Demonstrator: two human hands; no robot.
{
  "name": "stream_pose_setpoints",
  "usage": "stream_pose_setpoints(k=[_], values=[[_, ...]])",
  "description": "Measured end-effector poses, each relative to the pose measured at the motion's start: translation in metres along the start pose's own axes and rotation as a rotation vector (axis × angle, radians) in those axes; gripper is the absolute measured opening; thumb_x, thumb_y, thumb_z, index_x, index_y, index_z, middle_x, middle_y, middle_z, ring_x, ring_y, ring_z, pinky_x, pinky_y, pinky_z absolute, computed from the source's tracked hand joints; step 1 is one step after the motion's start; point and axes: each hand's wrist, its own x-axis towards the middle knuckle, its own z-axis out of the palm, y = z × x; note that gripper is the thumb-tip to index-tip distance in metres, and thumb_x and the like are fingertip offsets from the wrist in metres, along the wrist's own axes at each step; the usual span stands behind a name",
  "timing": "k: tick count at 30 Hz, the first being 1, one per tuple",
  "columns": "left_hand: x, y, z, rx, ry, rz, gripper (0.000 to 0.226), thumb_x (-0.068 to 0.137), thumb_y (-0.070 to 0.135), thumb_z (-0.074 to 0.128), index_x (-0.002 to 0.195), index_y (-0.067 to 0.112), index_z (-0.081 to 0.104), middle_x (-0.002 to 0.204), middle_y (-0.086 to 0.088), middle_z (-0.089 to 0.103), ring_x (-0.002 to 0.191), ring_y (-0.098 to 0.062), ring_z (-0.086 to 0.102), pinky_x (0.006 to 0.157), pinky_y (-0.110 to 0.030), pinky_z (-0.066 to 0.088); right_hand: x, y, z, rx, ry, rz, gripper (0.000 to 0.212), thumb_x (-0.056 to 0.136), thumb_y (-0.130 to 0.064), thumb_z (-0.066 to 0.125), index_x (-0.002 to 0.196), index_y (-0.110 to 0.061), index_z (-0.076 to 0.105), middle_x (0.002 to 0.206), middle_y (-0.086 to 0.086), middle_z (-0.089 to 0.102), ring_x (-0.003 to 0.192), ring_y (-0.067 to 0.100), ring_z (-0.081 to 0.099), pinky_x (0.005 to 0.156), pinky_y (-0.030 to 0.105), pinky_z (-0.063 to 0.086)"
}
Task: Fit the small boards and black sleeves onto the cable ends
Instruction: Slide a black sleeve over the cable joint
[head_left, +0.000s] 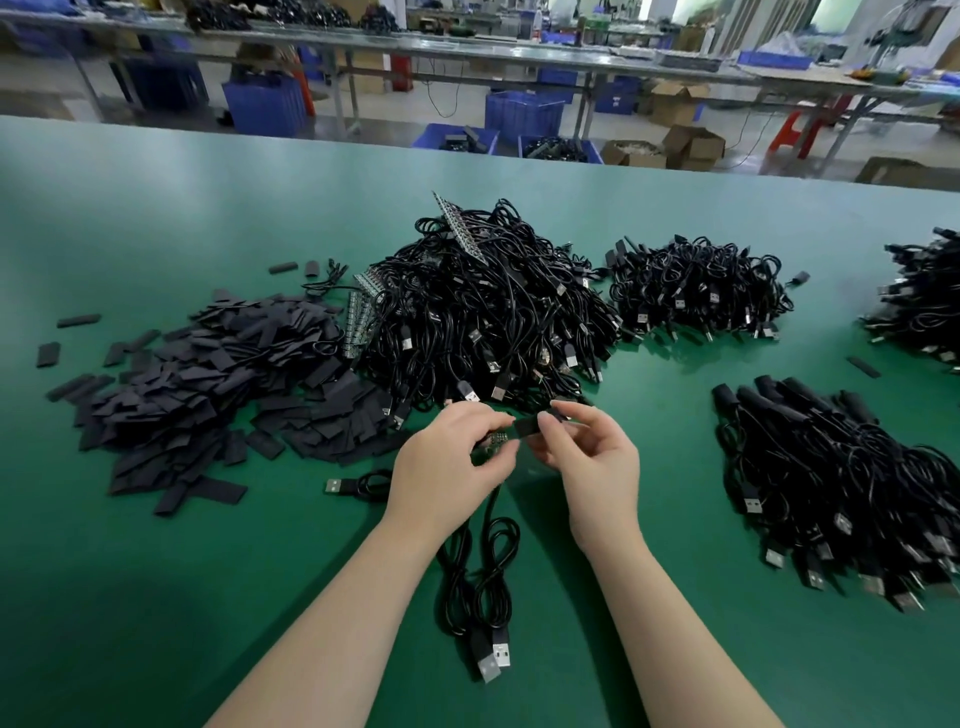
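Over the green table, my left hand (449, 457) pinches a small board (494, 439) at the end of a black cable (480, 561). The cable hangs down in loops to its USB plugs (493, 656) near me. My right hand (587, 457) pinches a black sleeve (527, 428) and holds it against the board's end. How far the sleeve sits over the board is hidden by my fingers.
A heap of flat black sleeves (208, 384) lies at the left. A big cable pile (488, 312) with board strips (460, 223) sits behind my hands. Smaller cable bundles (696, 291) lie further right, and cables with sleeves fitted (831, 478) are at the right.
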Motion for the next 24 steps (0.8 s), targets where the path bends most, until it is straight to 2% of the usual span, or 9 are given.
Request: stream_pose_setpoints(k=[4,10,13,16,20,24], values=[[0.0011,-0.0008,-0.0002,-0.037,-0.007,-0.023,0.033,0.081,0.039,0.076,0.112,0.033,0.070,0.112,0.024,0.057,0.105,0.011,0.048,0.084,0.000,0.034,0.0010,0.0000,-0.0020,0.023,-0.021,0.005,0.013,0.087,-0.007,0.074,0.095,-0.016,0.072,0.072,0.003,0.073,0.069,0.014,0.072,0.063,0.018,0.054],[0.0016,-0.0018,0.0011,-0.044,0.022,0.024,0.025,0.083,0.034,0.074,0.107,0.029,0.073,0.107,0.023,0.060,0.103,0.014,0.048,0.084,0.003,0.033,0.0002,-0.0023,-0.0036,0.039,-0.079,0.024,0.016,0.086,-0.009,0.076,0.094,-0.023,0.074,0.075,0.009,0.073,0.069,0.019,0.070,0.064,0.021,0.053],[0.0032,-0.0052,0.0027,-0.102,0.014,0.006,0.022,0.084,0.032,0.073,0.106,0.032,0.073,0.104,0.030,0.059,0.103,0.014,0.052,0.082,-0.002,0.040,0.0006,-0.0041,-0.0065,0.013,-0.182,0.017,0.023,0.086,-0.008,0.075,0.097,-0.028,0.078,0.073,0.005,0.068,0.068,0.013,0.066,0.067,0.020,0.053],[0.0042,-0.0077,0.0029,-0.165,-0.015,0.013,0.019,0.085,0.028,0.073,0.103,0.033,0.073,0.103,0.029,0.062,0.103,0.005,0.058,0.082,-0.011,0.046,0.0000,-0.0063,-0.0077,-0.028,-0.259,-0.002,0.027,0.086,-0.005,0.075,0.097,-0.029,0.079,0.076,-0.001,0.071,0.069,0.006,0.063,0.069,0.017,0.051],[0.0046,-0.0093,0.0027,-0.202,-0.007,0.045,0.017,0.085,0.022,0.072,0.098,0.032,0.073,0.099,0.028,0.064,0.099,0.003,0.060,0.081,-0.015,0.049,-0.0005,-0.0077,-0.0071,-0.058,-0.242,-0.011,0.021,0.083,-0.005,0.076,0.088,-0.025,0.080,0.092,-0.006,0.077,0.075,0.003,0.068,0.070,0.016,0.052],[0.0041,-0.0083,0.0040,-0.196,-0.030,0.045,0.016,0.087,0.022,0.069,0.095,0.035,0.071,0.099,0.025,0.064,0.096,-0.001,0.061,0.077,-0.021,0.051,0.0001,-0.0053,-0.0072,-0.079,-0.199,0.004,0.018,0.080,-0.009,0.080,0.081,-0.028,0.081,0.079,-0.003,0.076,0.070,0.003,0.067,0.069,0.016,0.052]])
